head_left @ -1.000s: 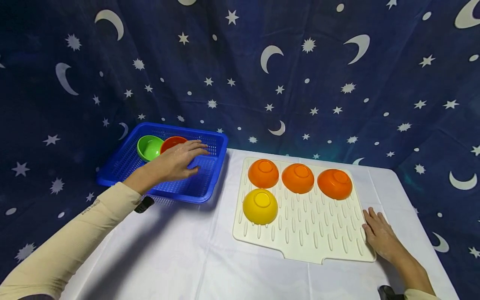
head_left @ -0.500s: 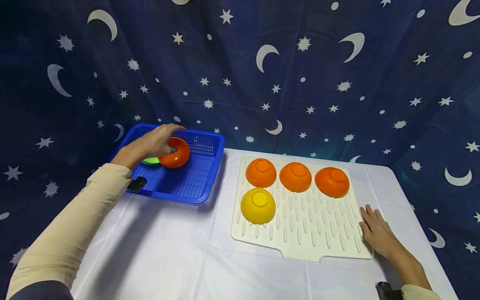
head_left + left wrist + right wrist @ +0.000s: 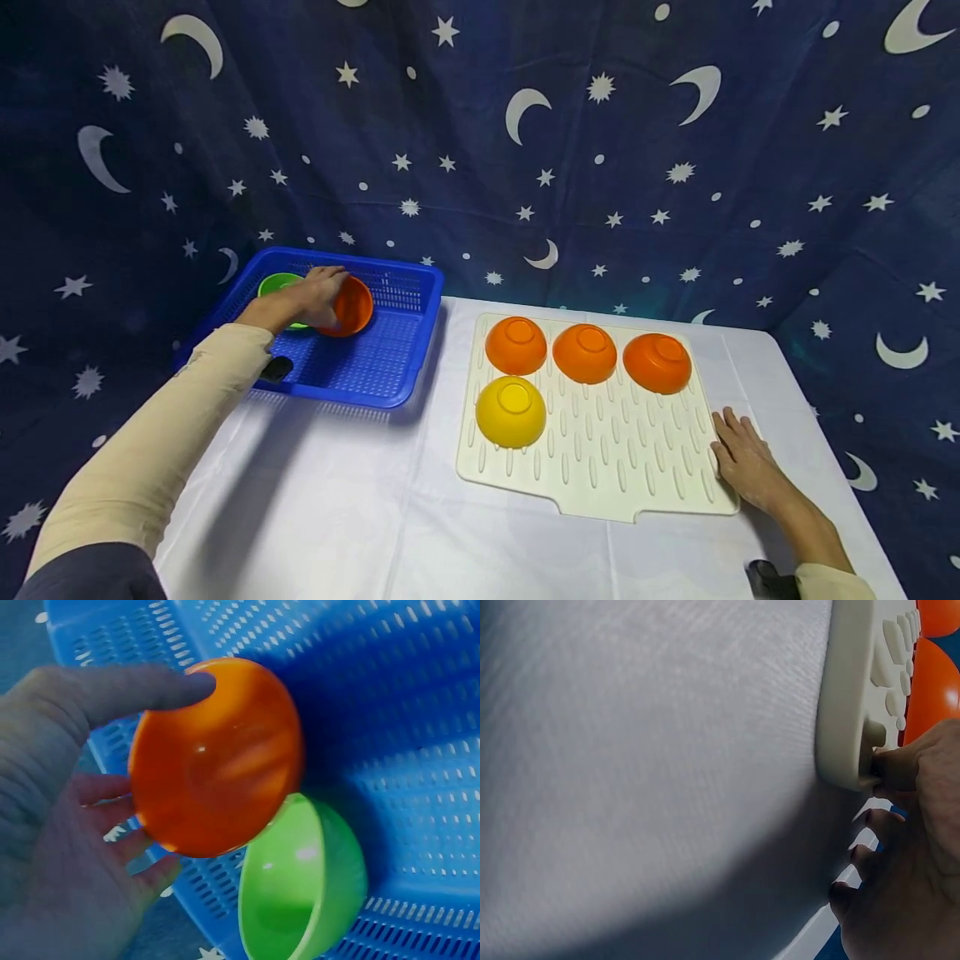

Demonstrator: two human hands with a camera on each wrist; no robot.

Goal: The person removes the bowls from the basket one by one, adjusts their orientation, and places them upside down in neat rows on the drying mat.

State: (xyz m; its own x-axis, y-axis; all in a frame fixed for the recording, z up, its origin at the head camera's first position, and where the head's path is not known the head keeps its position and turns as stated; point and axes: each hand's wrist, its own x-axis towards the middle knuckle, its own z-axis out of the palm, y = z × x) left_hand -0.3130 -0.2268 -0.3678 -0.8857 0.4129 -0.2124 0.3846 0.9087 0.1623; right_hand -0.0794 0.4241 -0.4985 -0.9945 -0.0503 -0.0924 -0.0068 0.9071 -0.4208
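Note:
In the blue basket (image 3: 431,329), my left hand (image 3: 309,302) pinches an orange bowl (image 3: 356,307) by its rim. The left wrist view shows the thumb (image 3: 161,688) over the bowl's inner side and the other fingers behind its outside. Beside it a green bowl (image 3: 337,862) leans on its side, partly covered by the hand in the head view. My right hand (image 3: 746,460) rests at the right edge of a cream drying board (image 3: 600,475), its thumb (image 3: 900,766) touching the rim and its fingers spread on the cloth.
Three orange bowls (image 3: 585,354) stand upside down in a row along the board's back. A yellow upside-down bowl (image 3: 511,412) sits in front of the leftmost one. White cloth (image 3: 337,517) covers the table, and a dark moon-and-star curtain (image 3: 465,100) hangs behind it.
My left hand has moved left and down over the basket and taken hold of the orange bowl, tipping it toward the basket's middle. The right hand stays at the board's edge.

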